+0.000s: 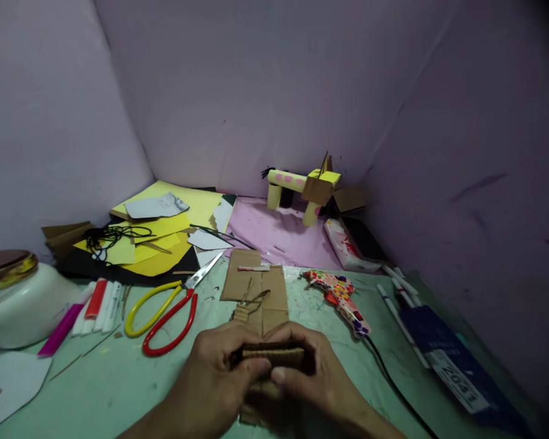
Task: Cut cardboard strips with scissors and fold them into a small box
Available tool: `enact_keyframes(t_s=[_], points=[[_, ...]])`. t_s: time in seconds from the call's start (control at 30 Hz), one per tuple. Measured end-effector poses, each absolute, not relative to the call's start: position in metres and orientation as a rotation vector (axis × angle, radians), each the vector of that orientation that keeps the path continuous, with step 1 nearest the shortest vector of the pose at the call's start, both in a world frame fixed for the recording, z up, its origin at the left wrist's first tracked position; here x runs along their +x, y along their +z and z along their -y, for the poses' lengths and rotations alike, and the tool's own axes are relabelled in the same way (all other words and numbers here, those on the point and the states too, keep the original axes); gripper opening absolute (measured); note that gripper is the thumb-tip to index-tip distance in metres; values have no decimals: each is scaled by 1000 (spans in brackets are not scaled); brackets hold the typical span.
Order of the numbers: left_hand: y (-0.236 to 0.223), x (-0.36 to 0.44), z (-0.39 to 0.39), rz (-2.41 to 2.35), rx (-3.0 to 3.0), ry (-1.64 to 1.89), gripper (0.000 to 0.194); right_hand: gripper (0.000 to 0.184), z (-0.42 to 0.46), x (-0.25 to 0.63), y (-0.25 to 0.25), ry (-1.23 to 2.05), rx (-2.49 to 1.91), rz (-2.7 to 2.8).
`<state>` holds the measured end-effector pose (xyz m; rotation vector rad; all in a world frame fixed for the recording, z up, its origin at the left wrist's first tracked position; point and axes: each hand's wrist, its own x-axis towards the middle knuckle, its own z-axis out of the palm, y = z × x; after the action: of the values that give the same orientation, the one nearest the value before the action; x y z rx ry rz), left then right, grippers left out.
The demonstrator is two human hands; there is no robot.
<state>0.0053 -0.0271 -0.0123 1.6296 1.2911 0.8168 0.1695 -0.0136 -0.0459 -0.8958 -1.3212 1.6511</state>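
Note:
Close in front of me, my left hand (222, 369) and my right hand (308, 372) both grip a small folded piece of brown cardboard (277, 353). Their fingers wrap round its two sides, and both thumbs press on the near face. Part of the piece is hidden by the fingers. Beyond the hands lies a flat cardboard sheet (273, 296) with scraps on it. Left of it rest scissors (190, 292) with one yellow and one red handle, blades spread slightly. To the right is a flower-patterned glue gun (341, 297) with a black cord.
At the back stands a yellow paper animal (297, 181) with a cardboard head, on pink cloth (274, 244). Yellow paper (160, 244) and black string (107, 241) are piled at left. Several markers (96, 302) lie by a white jar (22, 311). A dark blue box (457, 360) sits right.

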Motion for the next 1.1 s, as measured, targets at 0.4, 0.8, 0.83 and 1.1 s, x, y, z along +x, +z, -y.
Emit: enact_keyframes(t_s=[0.4, 0.8, 0.83, 1.1], points=[[-27, -2, 32, -971, 1977, 1136, 18, 27, 19, 175, -42, 1319, -863, 1548], [-34, -9, 25, -1010, 2588, 1357, 37, 61, 10, 178, -46, 1702, -784, 1174], [-35, -10, 25, -985, 2550, 1285, 37, 58, 9, 179, -46, 1689, -837, 1176], [-22, -21, 17, -1130, 2154, 719, 71, 70, 5, 180, -37, 1722, -805, 1213]])
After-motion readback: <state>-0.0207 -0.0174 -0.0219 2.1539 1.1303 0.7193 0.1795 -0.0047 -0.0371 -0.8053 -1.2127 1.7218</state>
